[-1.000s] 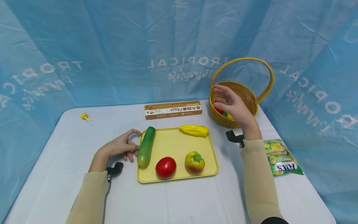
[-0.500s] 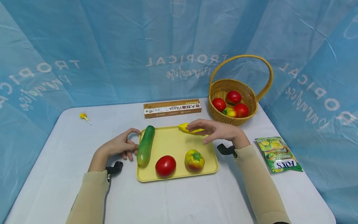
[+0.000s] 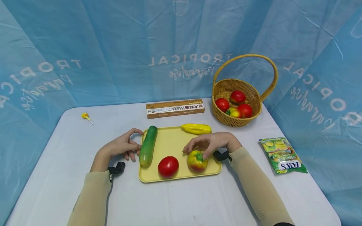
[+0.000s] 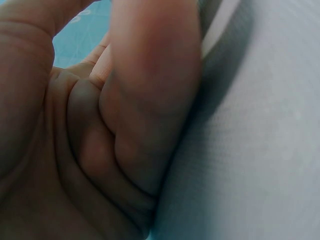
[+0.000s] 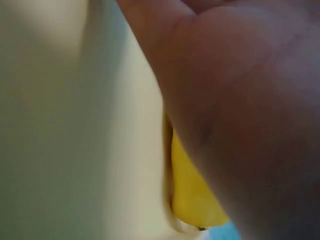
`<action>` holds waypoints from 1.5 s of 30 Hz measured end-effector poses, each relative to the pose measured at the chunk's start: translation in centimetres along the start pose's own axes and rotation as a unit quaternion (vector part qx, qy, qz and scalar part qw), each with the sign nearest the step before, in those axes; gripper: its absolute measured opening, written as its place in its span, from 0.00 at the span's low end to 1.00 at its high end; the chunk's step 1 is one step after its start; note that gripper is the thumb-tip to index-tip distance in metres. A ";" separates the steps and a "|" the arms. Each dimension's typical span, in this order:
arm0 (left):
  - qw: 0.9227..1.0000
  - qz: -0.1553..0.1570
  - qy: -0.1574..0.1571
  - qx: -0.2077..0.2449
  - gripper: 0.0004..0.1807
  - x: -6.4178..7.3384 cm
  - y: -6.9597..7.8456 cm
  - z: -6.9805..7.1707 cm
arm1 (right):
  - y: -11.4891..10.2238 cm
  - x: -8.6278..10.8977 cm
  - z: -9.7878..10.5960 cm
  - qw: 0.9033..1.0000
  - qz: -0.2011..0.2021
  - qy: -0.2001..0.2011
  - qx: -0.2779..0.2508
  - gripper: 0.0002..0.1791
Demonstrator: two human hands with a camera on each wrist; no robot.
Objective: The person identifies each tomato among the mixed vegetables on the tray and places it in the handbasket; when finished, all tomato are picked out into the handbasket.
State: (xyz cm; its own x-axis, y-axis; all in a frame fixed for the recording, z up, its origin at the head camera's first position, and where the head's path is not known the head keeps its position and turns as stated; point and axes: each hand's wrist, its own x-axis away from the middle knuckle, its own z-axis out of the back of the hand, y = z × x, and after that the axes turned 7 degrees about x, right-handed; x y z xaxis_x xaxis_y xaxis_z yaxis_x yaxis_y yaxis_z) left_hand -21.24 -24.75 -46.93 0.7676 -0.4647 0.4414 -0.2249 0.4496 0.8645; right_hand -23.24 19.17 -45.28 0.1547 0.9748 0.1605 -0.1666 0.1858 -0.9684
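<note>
My right hand (image 3: pixel 213 142) hovers over the yellow tray (image 3: pixel 172 138), fingers curved and spread around a round yellow-and-red fruit (image 3: pixel 195 161) with a green leafy top. The thumb overlaps its right side; the fingertips are at its left edge. My left hand (image 3: pixel 120 147) rests beside the tray's left rim, index fingertip and thumb at the rim by a green cucumber (image 3: pixel 148 147), other fingers loosely curled. In the left wrist view the fingers (image 4: pixel 155 65) lie close to the white cloth. A red tomato-like fruit (image 3: pixel 168 167) and a long yellow banana-like piece (image 3: pixel 196 128) also lie on the tray.
Behind the tray lies a pasta box (image 3: pixel 175 109). A wicker basket (image 3: pixel 234 121) with a tall handle holds several red and yellow fruits at the back right. A green Fox's packet (image 3: pixel 282 155) lies at right, a yellow lollipop (image 3: pixel 85 116) at far left.
My right hand has come away from the basket, passed over the yellow piece, and lowered toward the yellow-and-red fruit. The left hand has stayed at the tray's rim.
</note>
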 end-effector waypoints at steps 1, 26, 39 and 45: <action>1.000 0.000 0.000 -0.001 0.35 0.0 0.0 0.0 | 0.1 0.0 0.0 1.000 0.004 -0.004 -0.002 0.26; 1.000 0.003 -0.001 -0.003 0.35 -0.1 0.0 0.0 | 0.4 -0.6 -0.6 0.999 -0.035 -0.003 0.024 0.22; 1.000 0.003 0.001 -0.006 0.35 0.0 0.1 0.0 | -0.2 -0.2 -0.2 0.998 -0.016 0.057 0.025 0.20; 1.000 0.005 0.004 -0.008 0.36 0.0 0.1 -0.1 | -1.8 0.1 0.6 0.996 0.031 0.075 0.025 0.16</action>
State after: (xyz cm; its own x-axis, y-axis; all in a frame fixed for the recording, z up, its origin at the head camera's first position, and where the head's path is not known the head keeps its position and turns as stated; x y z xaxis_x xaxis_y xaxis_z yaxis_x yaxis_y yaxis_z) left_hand -21.20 -24.63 -46.89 0.7695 -0.4543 0.4489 -0.2238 0.4665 0.8557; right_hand -23.50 19.01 -43.38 0.2848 0.9563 0.0660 -0.2273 0.1342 -0.9645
